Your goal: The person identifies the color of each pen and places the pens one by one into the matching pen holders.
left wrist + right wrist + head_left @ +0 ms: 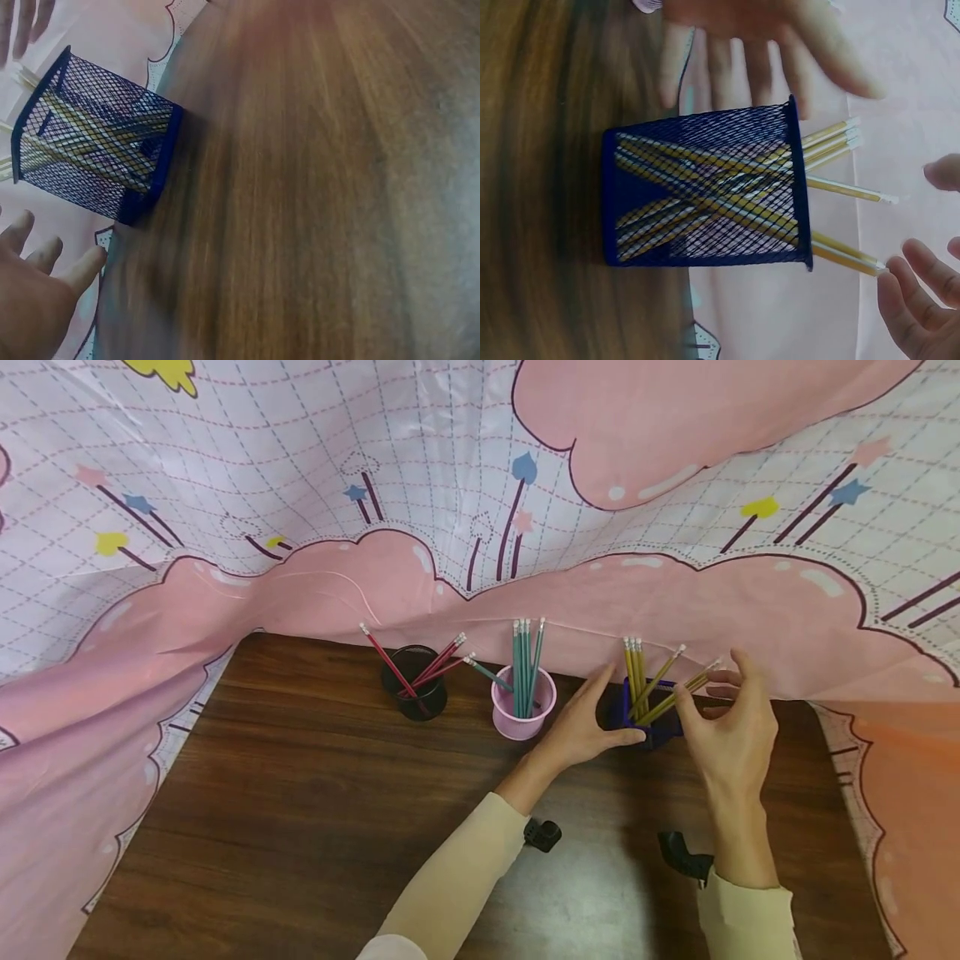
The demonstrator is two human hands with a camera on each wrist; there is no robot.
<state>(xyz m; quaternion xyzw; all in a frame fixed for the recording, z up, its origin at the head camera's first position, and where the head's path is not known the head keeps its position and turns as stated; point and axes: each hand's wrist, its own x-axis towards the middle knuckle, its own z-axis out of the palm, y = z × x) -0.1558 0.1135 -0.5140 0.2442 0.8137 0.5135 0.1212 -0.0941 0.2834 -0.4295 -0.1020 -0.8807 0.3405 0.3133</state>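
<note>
A dark blue square mesh pencil cup (658,741) holds several yellow pencils (838,253) with their eraser ends up and leaning different ways. My left hand (581,727) is at the cup's left side, thumb and fingers spread apart; in the left wrist view a gap shows between its fingers and the mesh. On the other side, my right hand (735,731) hovers by the tops of the pencils with thumb and fingers apart. One right fingertip (889,289) is close to a pencil's eraser end; whether they touch, I cannot tell.
A pink round cup (517,727) with several teal pencils (522,668) stands left of the blue one. Farther left is a black mesh cup (423,706) with several red pencils (386,658). Behind the wooden table (315,810) hangs a patterned pink cloth (480,610).
</note>
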